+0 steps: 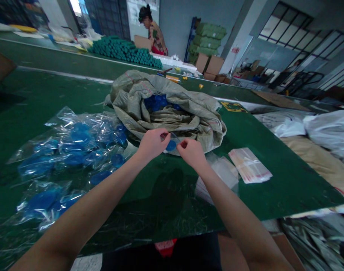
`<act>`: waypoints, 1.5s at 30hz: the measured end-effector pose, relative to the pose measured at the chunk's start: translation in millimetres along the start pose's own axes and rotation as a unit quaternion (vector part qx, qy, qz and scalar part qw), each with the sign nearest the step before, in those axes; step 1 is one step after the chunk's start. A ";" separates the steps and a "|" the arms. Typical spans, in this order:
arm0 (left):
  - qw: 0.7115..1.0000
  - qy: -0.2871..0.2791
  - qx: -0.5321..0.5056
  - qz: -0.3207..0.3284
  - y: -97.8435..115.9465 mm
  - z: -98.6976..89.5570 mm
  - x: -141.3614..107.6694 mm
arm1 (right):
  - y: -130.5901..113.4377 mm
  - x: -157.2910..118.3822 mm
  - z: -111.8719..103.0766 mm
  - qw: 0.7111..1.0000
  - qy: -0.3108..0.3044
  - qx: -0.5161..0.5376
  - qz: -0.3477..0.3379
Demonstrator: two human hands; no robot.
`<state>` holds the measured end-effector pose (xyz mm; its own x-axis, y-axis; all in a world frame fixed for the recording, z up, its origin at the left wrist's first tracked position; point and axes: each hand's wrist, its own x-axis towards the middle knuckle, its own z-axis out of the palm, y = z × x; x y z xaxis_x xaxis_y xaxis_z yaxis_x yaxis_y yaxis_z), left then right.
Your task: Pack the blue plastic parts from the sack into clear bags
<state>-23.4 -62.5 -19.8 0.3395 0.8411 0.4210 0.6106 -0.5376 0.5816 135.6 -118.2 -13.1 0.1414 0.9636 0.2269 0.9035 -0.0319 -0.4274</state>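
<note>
Between my two hands is a small clear plastic bag [173, 137] with a round blue piece [171, 145] in it or just behind it. My left hand [152, 145] pinches the bag's left side, fingers closed. On the other side my right hand [192, 152] pinches its right edge. Just beyond the hands lies a crumpled grey-green woven sack [172, 124], its mouth showing blue pieces [157, 102]. Left of my left arm, many blue discs in clear bags [75, 139] are heaped. Loose clear bags [219, 173] lie partly under my right forearm.
A stack of flat clear bags [249, 165] rests on the green table [285, 192] at right. Behind, a second bench carries a pile of green rolls [123, 51], with a person [157, 37] standing past it. White and brown sacks [327, 131] line the right side.
</note>
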 end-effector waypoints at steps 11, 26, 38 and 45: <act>0.984 -0.022 0.156 0.085 16.0 -1.4 -6.4 | 2.6 15.2 -30.9 0.990 -0.008 -0.132 -0.055; 0.995 -0.022 0.087 0.034 13.7 -0.9 -6.3 | 6.1 20.3 -27.7 0.995 -0.040 -0.071 -0.058; 0.962 -0.179 -0.180 -0.102 -11.7 13.3 3.6 | 36.9 26.6 -11.9 0.975 -0.196 0.105 -0.031; 0.920 -0.229 -0.308 -0.082 -39.2 24.8 8.0 | 64.5 29.0 12.9 0.967 -0.205 0.150 -0.005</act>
<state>-26.9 -33.2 -56.4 0.6309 0.7750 0.0371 0.2072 -0.2144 0.9545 192.8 -88.9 -45.3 -0.0939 0.9898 -0.1070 0.7370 -0.0031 -0.6759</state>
